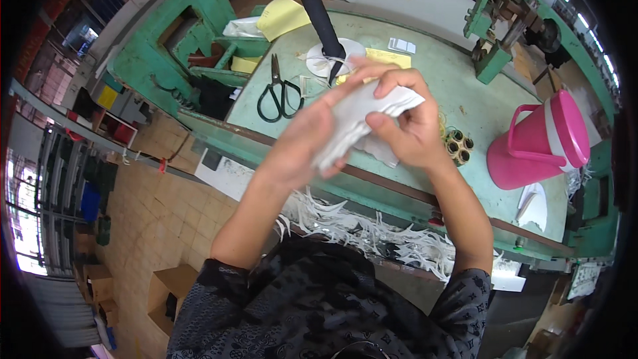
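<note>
Both of my hands are raised over the green table (pixel 249 103), around a stack of thin white pieces (pixel 355 110) whose layered edges show. My left hand (pixel 302 136) is slightly blurred and wraps the stack's left side. At the right end, my right hand (pixel 415 126) pinches the stack between thumb and fingers. Under the hands, more white material (pixel 379 149) lies near the table's front edge. Black-handled scissors (pixel 279 96) rest left of the hands. Behind them a dark cylinder (pixel 318 20) rises by a white round piece (pixel 352 48).
A pink jug (pixel 525 149) stands on the right, near a cluster of short round tubes (pixel 458 146). Curly white scraps (pixel 372 229) fill the ledge in front of me. Green machine parts (pixel 495 60) rise at the back right. Yellow paper (pixel 282 18) lies at the back left.
</note>
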### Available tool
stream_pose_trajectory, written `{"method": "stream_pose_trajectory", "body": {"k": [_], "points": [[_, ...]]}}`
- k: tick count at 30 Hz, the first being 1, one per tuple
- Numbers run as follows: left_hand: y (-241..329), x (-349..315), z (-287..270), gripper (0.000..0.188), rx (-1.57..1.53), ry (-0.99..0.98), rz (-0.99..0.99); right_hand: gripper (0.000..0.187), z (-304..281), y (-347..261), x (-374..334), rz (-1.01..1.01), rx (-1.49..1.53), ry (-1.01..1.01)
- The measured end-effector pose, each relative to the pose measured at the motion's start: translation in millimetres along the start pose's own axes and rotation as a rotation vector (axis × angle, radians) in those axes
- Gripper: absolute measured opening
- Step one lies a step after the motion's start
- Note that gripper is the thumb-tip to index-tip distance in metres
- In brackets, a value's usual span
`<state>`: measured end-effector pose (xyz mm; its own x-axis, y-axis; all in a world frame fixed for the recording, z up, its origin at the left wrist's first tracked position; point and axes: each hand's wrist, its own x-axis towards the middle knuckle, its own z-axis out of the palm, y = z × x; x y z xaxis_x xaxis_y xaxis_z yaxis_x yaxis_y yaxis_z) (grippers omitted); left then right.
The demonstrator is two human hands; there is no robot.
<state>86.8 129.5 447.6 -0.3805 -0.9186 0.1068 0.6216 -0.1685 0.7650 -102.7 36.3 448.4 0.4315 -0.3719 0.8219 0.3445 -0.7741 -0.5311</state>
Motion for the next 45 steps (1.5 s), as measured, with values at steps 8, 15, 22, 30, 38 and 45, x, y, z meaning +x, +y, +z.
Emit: {"method": "stream_pose_trajectory", "body": {"k": [8, 15, 22, 30, 38, 45], "points": [[35.9, 17.2, -59.2, 0.035, 0.608, 0.584, 0.125, 0.033, -64.6, 26.3, -9.6, 0.577, -0.293, -0.575], [27.6, 28.2, -74.1, 0.037, 0.864, 0.512, -0.146, 0.013, -49.3, 43.6, 11.8, 0.52, -0.272, -0.683], [32.6, 36.7, -67.9, 0.037, 0.951, 0.471, -0.227, 0.012, -36.9, 36.9, -14.5, 0.148, -0.602, -0.535], [15.6, 75.5, -52.1, 0.032, 1.171, 0.018, -0.143, 0.011, -42.5, 48.8, -12.5, 0.176, -0.527, -0.391], [-1.6, 95.1, -64.1, 0.026, 1.026, -0.026, -0.174, 0.011, -56.0, 53.6, -12.9, 0.22, -0.507, -0.461], [19.2, 40.3, -38.6, 0.067, 1.594, -0.232, 0.171, 0.041, -38.4, -48.6, -23.2, 0.784, -0.559, -0.412]]}}
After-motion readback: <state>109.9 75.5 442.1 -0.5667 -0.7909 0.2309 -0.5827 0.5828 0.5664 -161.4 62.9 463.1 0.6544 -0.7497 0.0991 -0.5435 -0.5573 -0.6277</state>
